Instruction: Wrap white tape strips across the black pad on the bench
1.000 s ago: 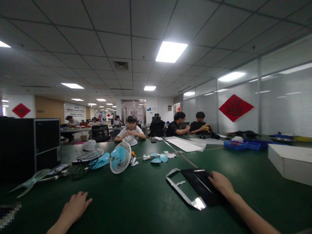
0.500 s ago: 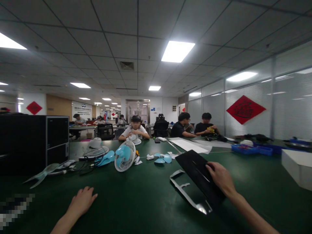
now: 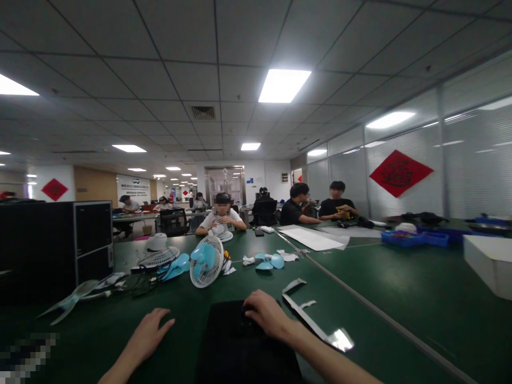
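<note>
A black flat panel (image 3: 240,346) is at the front middle, its near end cut off by the bottom of the picture. My right hand (image 3: 268,317) grips it near its far right corner, the fingers curled down. To the left, my left hand (image 3: 152,333) is open over the green table, holding nothing, thumb and fingers apart. Just right of the panel lies a bent white and silver strip (image 3: 306,314). Beyond my hands stands a round fan head (image 3: 207,261) with pale blue blades and a white grille.
Loose blue fan blades (image 3: 269,261), cables and another fan lie across the middle. A black computer case (image 3: 94,229) stands left. Blue trays (image 3: 402,239) and a white box (image 3: 488,261) are right. A person (image 3: 222,218) sits opposite; white sheets (image 3: 314,237) lie beyond.
My right hand has brought the black panel left and down, from a tilted position over the strip to the front middle. My left hand has shifted slightly right. The strip is now uncovered.
</note>
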Demonstrator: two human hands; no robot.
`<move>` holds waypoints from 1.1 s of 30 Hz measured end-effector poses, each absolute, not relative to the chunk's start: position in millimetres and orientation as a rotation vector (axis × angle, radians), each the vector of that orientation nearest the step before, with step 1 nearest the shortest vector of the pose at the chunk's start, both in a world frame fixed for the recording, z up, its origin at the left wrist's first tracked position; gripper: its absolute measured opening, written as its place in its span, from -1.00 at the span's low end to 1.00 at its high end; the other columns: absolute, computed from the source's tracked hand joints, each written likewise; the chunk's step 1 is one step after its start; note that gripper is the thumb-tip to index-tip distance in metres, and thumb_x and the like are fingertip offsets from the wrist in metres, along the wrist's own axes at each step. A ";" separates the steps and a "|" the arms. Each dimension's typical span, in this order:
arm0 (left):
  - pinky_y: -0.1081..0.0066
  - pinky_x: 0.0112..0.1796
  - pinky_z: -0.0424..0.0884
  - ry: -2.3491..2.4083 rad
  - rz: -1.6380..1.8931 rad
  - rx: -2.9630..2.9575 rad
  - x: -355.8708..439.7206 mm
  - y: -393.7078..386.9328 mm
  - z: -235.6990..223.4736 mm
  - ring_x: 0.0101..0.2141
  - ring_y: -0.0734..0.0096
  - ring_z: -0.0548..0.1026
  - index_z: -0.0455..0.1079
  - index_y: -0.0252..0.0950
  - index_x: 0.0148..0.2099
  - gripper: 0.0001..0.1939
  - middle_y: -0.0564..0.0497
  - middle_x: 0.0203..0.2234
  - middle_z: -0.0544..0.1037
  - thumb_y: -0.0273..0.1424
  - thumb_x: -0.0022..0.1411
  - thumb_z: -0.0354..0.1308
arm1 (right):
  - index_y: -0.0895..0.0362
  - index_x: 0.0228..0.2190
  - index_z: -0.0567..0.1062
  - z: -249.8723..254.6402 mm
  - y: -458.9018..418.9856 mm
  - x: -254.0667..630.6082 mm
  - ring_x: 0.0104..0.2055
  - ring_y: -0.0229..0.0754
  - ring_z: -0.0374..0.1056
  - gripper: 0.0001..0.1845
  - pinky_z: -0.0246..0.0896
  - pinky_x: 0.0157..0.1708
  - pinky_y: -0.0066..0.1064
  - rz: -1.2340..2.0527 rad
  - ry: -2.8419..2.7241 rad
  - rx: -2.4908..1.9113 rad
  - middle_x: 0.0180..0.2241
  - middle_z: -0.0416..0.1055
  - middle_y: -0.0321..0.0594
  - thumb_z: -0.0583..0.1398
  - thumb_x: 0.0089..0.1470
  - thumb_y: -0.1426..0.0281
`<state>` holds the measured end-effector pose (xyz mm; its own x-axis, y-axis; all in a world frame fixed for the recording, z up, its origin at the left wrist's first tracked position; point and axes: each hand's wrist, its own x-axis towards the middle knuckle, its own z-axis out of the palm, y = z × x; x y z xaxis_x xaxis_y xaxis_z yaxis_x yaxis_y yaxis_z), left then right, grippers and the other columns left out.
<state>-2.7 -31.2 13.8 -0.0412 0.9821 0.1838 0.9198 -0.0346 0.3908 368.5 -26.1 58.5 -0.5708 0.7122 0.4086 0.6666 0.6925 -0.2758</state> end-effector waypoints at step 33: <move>0.20 0.15 0.15 1.600 0.708 2.104 69.9 -54.9 20.8 0.12 0.07 0.25 0.28 -0.31 0.15 -0.21 -0.15 0.14 0.31 0.04 -0.05 0.19 | 0.11 -0.15 0.41 33.4 -98.0 518.4 -0.14 -0.04 0.32 -0.62 0.26 -0.15 -0.25 -0.169 -2.030 -1.703 -0.12 0.32 -0.08 0.22 -0.07 0.30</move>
